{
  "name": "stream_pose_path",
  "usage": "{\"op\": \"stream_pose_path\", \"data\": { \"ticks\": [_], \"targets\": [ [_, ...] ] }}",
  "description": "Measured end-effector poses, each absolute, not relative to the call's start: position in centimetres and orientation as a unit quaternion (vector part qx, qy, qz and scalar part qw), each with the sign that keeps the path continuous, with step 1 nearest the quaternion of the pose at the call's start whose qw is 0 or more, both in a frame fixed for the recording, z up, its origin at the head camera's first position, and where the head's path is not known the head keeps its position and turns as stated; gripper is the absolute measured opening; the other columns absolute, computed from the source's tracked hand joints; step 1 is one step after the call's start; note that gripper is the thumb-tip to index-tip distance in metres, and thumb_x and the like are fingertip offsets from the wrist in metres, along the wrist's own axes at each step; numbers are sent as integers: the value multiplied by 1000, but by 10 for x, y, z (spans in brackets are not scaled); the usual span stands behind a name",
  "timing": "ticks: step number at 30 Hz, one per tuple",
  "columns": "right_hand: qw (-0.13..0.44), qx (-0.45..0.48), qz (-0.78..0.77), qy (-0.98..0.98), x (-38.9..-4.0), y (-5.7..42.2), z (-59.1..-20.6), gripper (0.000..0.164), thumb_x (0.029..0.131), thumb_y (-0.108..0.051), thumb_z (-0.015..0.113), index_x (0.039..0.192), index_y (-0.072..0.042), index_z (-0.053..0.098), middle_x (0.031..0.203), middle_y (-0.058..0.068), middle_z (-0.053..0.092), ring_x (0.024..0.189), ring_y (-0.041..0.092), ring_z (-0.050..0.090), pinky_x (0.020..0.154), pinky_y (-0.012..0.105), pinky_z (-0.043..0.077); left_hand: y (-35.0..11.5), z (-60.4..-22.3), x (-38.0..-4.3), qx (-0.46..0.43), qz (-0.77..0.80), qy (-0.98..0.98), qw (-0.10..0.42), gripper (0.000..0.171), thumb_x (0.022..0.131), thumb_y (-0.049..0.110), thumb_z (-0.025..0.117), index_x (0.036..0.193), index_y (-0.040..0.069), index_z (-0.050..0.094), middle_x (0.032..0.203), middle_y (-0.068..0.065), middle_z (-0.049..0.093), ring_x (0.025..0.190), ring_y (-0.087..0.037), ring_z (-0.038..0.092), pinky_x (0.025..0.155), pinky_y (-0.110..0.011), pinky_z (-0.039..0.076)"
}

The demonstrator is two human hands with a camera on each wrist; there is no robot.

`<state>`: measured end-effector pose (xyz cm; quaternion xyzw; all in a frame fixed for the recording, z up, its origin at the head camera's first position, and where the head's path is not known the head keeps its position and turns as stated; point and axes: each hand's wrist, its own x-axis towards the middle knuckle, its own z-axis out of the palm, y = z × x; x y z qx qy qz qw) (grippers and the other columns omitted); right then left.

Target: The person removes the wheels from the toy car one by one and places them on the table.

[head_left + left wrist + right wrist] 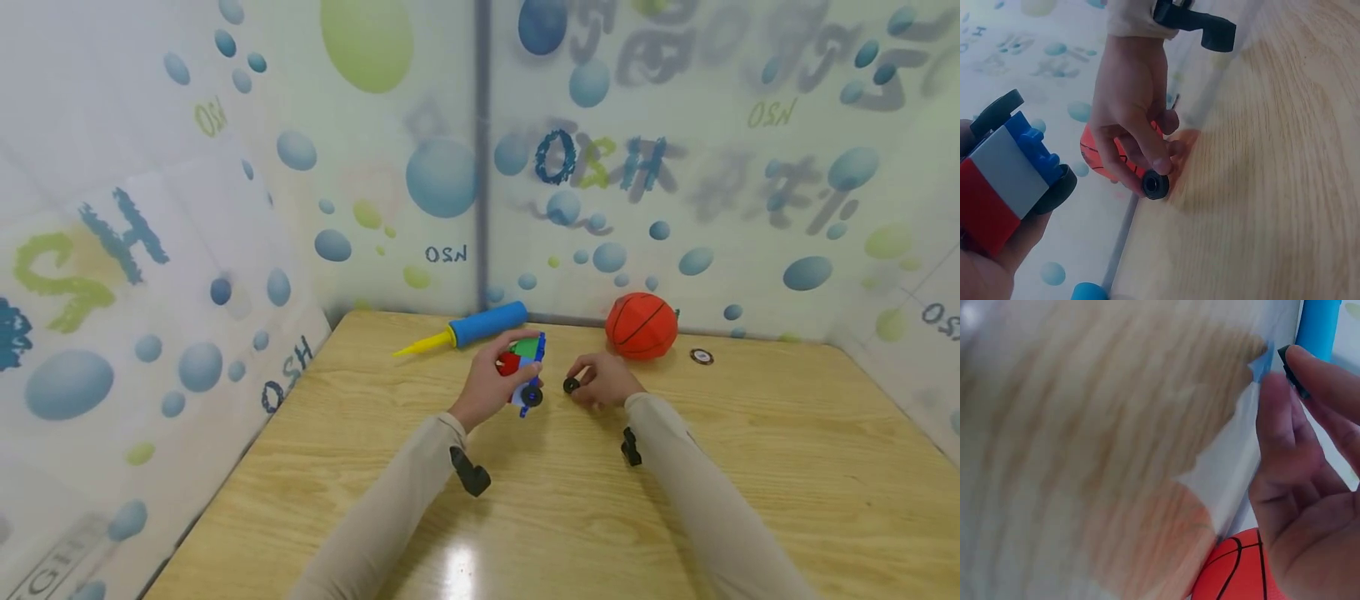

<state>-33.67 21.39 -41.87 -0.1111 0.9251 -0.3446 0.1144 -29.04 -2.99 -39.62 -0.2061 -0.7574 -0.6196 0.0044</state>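
My left hand (pixel 486 390) grips a toy block car (pixel 527 348) in red, green, white and blue, tilted and raised over the table. Black wheels sit on its blue base; in the left wrist view, wheels show on both sides of the car's white block (pixel 1010 167). To the right, my right hand (pixel 611 382) pinches a small black wheel (pixel 571 386) between thumb and fingers, a short way from the car. The left wrist view shows the face of this wheel (pixel 1148 185) with its centre hole; the right wrist view catches it edge-on.
A red ball (pixel 641 327) with black lines lies at the back, beyond my right hand. Right of it is a small round chip (pixel 702 357). A blue pump (pixel 491 323) with a yellow nozzle lies back left. Patterned curtain walls (pixel 442 283) border the wooden table (pixel 570 517).
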Motion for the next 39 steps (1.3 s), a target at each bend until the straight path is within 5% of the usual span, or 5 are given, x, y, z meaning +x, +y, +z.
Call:
{"op": "stream_pose_path", "data": {
  "ticks": [7,19,34,39],
  "targets": [
    [109,-102,-331,932,-344,215,-423,29,84,-12,78,112,-8,72,79,7,69,62,14,60,57,25,49,-31,-392,-288,-206,-633,-747,-3,45,96,24,68,138,36,55,120,-14,66,90,-22,75,81,-35,62],
    [122,-81,-316,937,-342,209,-419,34,88,-16,76,121,-9,70,84,7,66,66,16,57,60,24,46,-31,-393,-290,-202,-630,-749,-7,45,96,24,68,137,37,55,121,-13,65,91,-21,75,85,-35,61],
    [55,-191,-393,898,-308,211,-394,31,91,-15,73,118,-1,69,86,13,71,71,28,66,66,35,55,-36,-400,-294,-184,-675,-714,-22,44,101,24,61,143,27,49,122,-22,64,89,-24,75,84,-36,61],
    [59,-228,-440,866,-294,195,-384,26,92,-18,72,117,-9,71,90,18,71,74,33,65,61,34,54,-39,-401,-296,-166,-708,-684,-54,41,103,19,55,144,22,47,122,-26,59,90,-29,73,81,-39,62]
  ]
}}
